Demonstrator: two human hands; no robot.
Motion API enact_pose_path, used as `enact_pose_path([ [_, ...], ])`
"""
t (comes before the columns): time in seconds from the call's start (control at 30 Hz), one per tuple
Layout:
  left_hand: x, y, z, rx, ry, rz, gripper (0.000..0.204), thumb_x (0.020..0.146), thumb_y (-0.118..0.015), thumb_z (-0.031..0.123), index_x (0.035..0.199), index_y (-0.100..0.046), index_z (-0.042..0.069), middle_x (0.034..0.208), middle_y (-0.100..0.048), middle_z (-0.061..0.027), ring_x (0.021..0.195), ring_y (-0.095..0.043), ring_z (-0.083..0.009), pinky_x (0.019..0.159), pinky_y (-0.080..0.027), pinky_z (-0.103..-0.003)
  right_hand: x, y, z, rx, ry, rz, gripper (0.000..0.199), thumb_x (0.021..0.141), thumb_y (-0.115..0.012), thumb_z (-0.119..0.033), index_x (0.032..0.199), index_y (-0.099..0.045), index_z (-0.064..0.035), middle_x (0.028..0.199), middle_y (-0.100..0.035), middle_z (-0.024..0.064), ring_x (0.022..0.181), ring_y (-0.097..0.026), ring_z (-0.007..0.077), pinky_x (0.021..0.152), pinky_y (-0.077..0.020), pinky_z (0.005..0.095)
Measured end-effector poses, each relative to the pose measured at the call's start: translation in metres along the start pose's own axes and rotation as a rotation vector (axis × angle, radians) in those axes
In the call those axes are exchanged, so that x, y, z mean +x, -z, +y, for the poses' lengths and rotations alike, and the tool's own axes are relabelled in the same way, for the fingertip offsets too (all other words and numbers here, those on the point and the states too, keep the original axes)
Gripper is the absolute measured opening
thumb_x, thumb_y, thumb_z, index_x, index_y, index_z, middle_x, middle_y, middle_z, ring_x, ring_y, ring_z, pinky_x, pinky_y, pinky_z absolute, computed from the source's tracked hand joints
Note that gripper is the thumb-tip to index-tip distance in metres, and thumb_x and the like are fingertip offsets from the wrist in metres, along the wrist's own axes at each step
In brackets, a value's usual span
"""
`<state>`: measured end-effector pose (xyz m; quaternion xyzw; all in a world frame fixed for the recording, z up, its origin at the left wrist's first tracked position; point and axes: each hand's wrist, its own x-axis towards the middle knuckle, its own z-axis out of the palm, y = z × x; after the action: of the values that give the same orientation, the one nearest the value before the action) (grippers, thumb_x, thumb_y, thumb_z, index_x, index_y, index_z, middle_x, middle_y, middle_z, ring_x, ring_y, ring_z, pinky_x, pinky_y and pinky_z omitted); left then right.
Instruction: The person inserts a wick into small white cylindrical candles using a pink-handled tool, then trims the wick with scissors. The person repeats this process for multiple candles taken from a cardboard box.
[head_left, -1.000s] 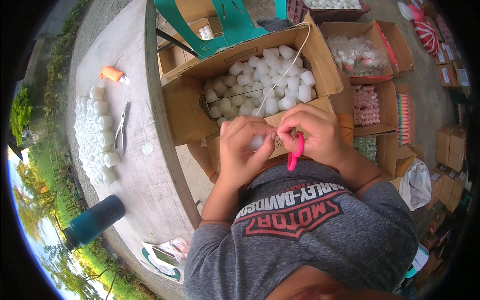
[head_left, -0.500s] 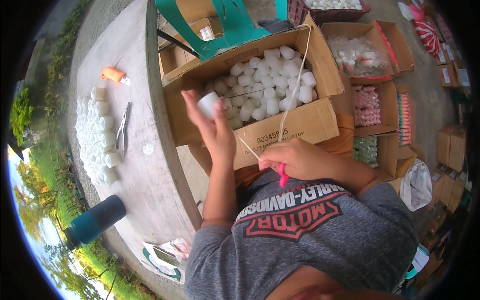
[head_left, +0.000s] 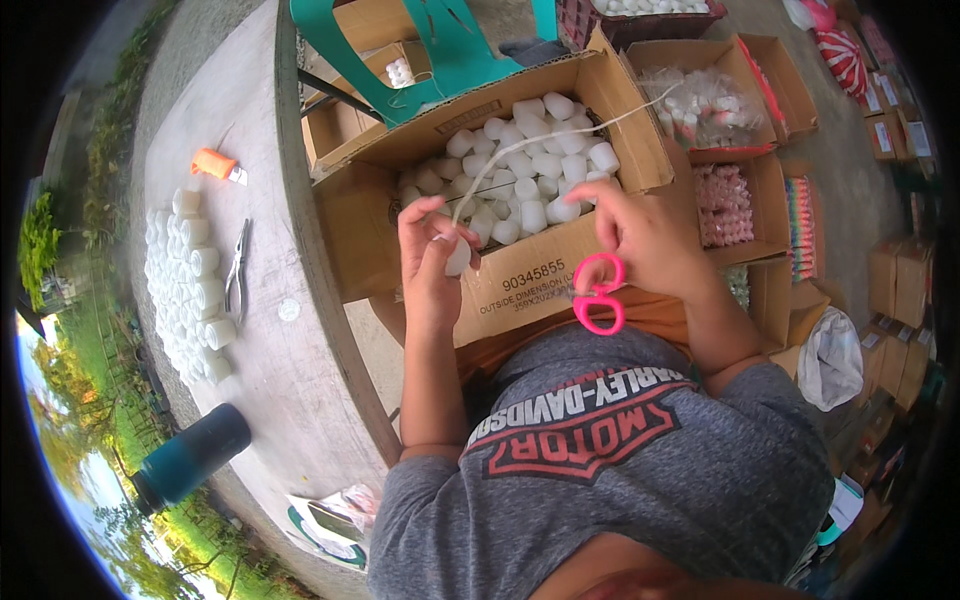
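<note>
My left hand (head_left: 432, 262) is closed around a white cylindrical piece (head_left: 458, 257), above the near-left side of a cardboard box (head_left: 560, 265). A pale string (head_left: 560, 133) rises from the fingers of that hand and arcs over the box to the right. Pink-handled scissors (head_left: 600, 312) hang at my right hand (head_left: 645, 240), with a finger through one loop. The blades are mostly hidden. My right thumb and forefinger reach toward the box's near edge, apart from the string. Many more white cylindrical pieces (head_left: 530, 190) fill the box.
On the table (head_left: 330, 330) at left lie rows of white pieces (head_left: 195, 290), pliers (head_left: 237, 270), an orange lighter-like item (head_left: 213, 163) and a dark teal bottle (head_left: 195, 455). A green chair (head_left: 440, 50) stands beyond the box. Open cartons (head_left: 770, 205) line the right.
My right hand has moved up and right, away from the string it was near, and the scissors now hang in full view. The string swings out to the right. My left hand has lowered with the piece.
</note>
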<state>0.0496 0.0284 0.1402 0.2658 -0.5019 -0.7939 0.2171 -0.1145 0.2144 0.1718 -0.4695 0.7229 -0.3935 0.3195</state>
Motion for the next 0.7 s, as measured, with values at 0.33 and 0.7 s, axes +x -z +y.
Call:
enact_pose_path([
  [0.33,-0.001,0.014,-0.003,-0.198,-0.084,-0.137,0.049,0.079,-0.057,0.018,0.124,-0.054,-0.001,0.116,-0.059,-0.0148,0.08,-0.056,-0.0172,0.063,-0.045,-0.029,-0.009,-0.053,-0.005,1.396,-0.16,-0.586,0.069,0.073,-0.075,-0.015,0.132,-0.043,0.0001,0.094,-0.062,0.0098,0.079,-0.06,0.011,0.071,-0.0481,0.0218],
  [0.7,-0.006,0.013,0.004,-0.052,-0.188,-0.262,0.05,0.073,-0.059,0.022,0.117,-0.058,-0.002,0.106,-0.061,-0.0141,0.076,-0.056,-0.0166,0.067,-0.046,-0.028,-0.012,-0.027,-0.016,0.984,0.208,-1.135,0.08,0.076,-0.076,-0.03,0.138,-0.033,-0.0032,0.071,-0.059,0.0054,0.063,-0.055,0.0096,0.06,-0.0419,0.0216],
])
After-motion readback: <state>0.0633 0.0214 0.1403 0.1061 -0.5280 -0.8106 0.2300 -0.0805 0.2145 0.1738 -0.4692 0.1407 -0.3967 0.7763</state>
